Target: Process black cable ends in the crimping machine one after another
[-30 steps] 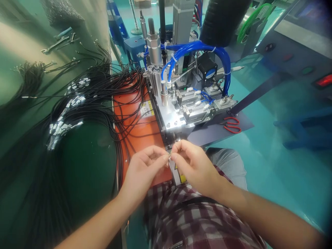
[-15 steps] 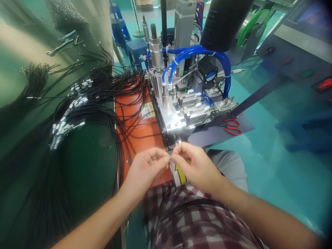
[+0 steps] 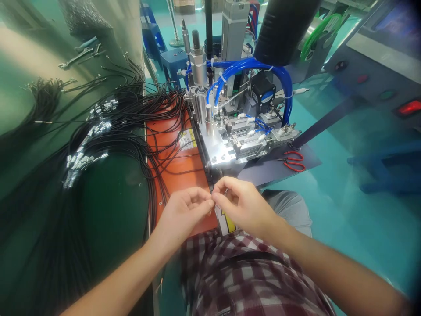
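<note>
My left hand point(image 3: 184, 210) is closed in a pinch, thumb against forefinger, over the front of the orange base plate point(image 3: 190, 175). Its fingertips meet those of my right hand point(image 3: 241, 199), which pinches from the other side. Whatever sits between the fingertips is too small and too covered to name. Just beyond the hands stands a metal press machine point(image 3: 215, 145) with blue air hoses point(image 3: 243, 66). Below my right hand, a label with a yellow arrow point(image 3: 229, 223) is partly covered.
Black cables point(image 3: 131, 145) with shiny metal ends spread over the green table point(image 3: 112, 206) at left, some crossing the orange plate. Red-handled pliers point(image 3: 294, 161) lie right of the machine. A control box with a red lit switch point(image 3: 409, 107) stands at far right; a blue stool point(image 3: 174, 59) is behind.
My right hand has shifted slightly left, closer against the left fingertips. The small thing glimpsed between the fingertips before is now covered. My left hand stays nearly in place.
</note>
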Demonstrator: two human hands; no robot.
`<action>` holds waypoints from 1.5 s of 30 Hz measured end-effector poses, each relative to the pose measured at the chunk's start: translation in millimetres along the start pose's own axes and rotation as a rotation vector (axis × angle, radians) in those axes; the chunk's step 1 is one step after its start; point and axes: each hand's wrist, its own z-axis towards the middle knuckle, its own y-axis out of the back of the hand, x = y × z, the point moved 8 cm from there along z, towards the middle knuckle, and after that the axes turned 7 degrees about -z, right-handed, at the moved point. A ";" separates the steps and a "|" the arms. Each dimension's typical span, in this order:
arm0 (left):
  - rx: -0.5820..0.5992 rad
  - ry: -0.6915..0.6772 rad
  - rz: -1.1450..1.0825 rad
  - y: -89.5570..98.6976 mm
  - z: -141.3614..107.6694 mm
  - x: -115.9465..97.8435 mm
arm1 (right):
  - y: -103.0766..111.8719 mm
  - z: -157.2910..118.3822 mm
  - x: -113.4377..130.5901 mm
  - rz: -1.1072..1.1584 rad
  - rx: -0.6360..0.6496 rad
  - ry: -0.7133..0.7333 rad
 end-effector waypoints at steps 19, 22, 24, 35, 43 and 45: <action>-0.055 0.037 -0.075 -16.8 14.3 -10.9 | 1.5 -4.8 -47.5 0.440 0.051 -0.301; -0.061 0.056 -0.067 -17.6 16.5 -8.8 | 0.3 -3.4 -50.4 0.488 0.054 -0.313; -0.064 0.068 -0.066 -17.6 17.4 -7.2 | 1.7 -2.4 -50.5 0.495 0.050 -0.307; -0.074 0.100 -0.063 -17.1 18.8 -2.3 | 2.0 -2.3 -51.7 0.569 0.044 -0.340; -0.117 0.168 -0.065 -15.5 14.9 1.5 | 0.2 -0.6 -48.7 0.636 0.035 -0.304; -0.125 0.158 -0.061 -16.2 14.5 -0.2 | 1.0 -0.8 -47.8 0.598 0.019 -0.291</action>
